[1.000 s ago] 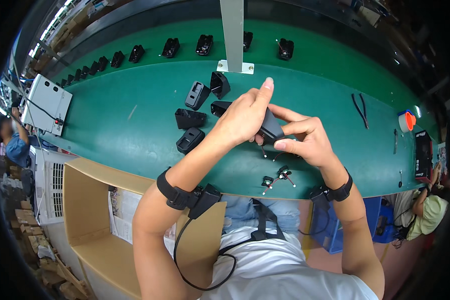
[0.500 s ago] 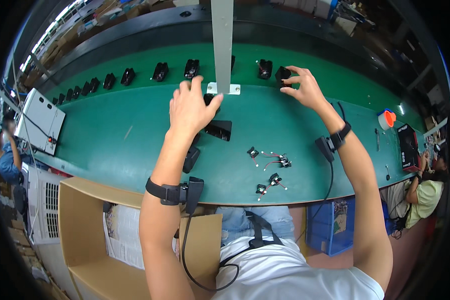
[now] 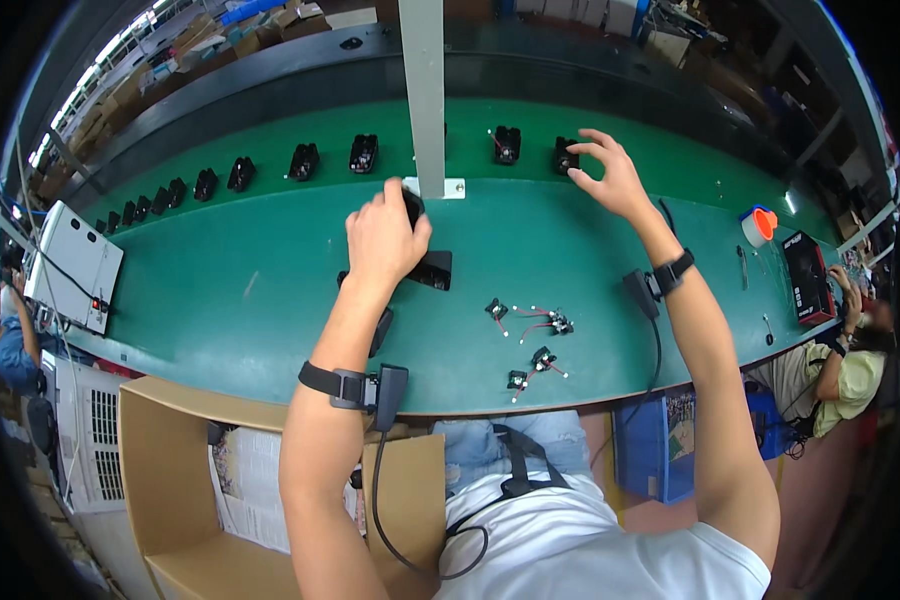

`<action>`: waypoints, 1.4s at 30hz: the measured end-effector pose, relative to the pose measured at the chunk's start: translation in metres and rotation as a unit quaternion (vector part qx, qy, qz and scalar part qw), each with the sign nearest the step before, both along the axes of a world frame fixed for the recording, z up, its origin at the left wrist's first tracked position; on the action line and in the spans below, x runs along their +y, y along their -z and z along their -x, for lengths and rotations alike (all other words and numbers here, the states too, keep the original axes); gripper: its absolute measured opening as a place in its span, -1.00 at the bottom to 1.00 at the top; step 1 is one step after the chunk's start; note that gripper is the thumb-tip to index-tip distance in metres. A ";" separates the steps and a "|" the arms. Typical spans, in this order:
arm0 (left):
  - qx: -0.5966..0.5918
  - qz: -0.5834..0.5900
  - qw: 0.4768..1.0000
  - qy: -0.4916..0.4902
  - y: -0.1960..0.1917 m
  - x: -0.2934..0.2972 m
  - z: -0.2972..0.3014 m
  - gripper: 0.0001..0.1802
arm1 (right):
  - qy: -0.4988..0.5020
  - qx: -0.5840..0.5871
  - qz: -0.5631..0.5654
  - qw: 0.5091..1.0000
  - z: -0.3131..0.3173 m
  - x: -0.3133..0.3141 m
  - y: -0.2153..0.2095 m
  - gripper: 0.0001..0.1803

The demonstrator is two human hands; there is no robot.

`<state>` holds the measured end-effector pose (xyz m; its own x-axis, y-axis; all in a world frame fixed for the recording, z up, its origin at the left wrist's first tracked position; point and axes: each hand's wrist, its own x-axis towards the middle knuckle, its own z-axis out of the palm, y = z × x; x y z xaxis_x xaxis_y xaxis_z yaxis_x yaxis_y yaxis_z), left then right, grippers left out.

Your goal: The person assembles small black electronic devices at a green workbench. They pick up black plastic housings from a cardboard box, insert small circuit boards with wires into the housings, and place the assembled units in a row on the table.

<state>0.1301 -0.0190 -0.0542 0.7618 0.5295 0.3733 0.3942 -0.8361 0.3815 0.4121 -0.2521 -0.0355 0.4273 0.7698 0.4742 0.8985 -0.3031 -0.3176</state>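
My left hand (image 3: 382, 240) is closed around a small black plastic housing (image 3: 413, 207) beside the foot of the grey post. Below it, an open black housing (image 3: 432, 270) lies on the green table, and another black housing (image 3: 380, 330) is partly hidden by my left forearm. At the far side, my right hand (image 3: 613, 182) has its thumb and fingers apart, just right of a black housing (image 3: 566, 155) on the green strip. The fingertips are very close to that housing; whether they touch it I cannot tell.
Several black housings (image 3: 364, 153) stand in a row along the green strip. Small circuit parts with red wires (image 3: 560, 322) lie mid-table. The grey post (image 3: 425, 100) rises between my hands. An orange-and-white tape roll (image 3: 759, 226) and black box (image 3: 808, 280) sit right; a cardboard box (image 3: 170, 480) stands lower left.
My left hand has come down and closed on the black housing beside the post. My right fingers have spread away from the housing at the far side. The view has shifted slightly.
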 end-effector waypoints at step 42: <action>-0.171 0.000 0.960 0.220 -0.034 -0.110 -0.001 -0.37 | -0.070 0.206 -0.304 0.927 0.159 -0.015 0.000 -0.91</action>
